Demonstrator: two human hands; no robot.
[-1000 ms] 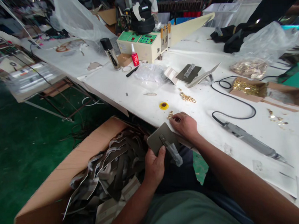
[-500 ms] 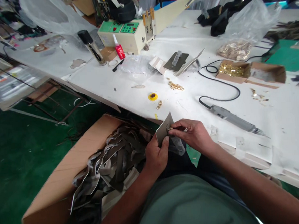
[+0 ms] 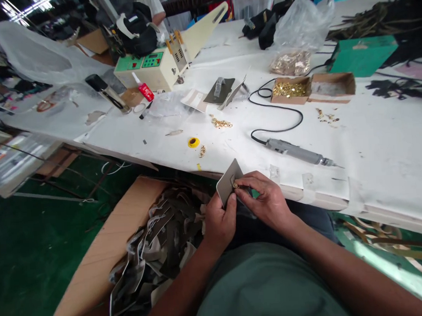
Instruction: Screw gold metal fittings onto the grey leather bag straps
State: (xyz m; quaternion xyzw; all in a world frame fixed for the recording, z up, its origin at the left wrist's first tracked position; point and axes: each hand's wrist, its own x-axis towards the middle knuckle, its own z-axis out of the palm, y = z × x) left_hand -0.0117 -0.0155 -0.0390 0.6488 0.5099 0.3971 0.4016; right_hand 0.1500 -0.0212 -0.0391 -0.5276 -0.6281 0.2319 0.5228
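A small grey leather piece [image 3: 227,185] is held up in the air, just in front of the white table's [image 3: 373,140] near edge and above the person's lap. The left hand [image 3: 218,221] grips it from below, with the thumb pressed on its face. The right hand [image 3: 266,200] pinches a tiny gold metal part [image 3: 235,186] with closed fingertips, right against the leather piece.

Just to the left and below sits a cardboard box [image 3: 106,258] full of more grey leather pieces.

On the table, close to the hands, lie a yellow ring of tape [image 3: 193,142] and a little gold clip [image 3: 202,151]. A bit farther is a small heap of gold parts [image 3: 221,123]. To the right lies a grey electric hand tool [image 3: 295,152] with a black cord [image 3: 282,112] looping away from it. Behind that is an open cardboard tray of gold parts [image 3: 290,88] and a clear bag of gold parts [image 3: 291,62]. Far back stands a cream machine with green panels [image 3: 150,69], with a red glue bottle [image 3: 144,89] beside it.
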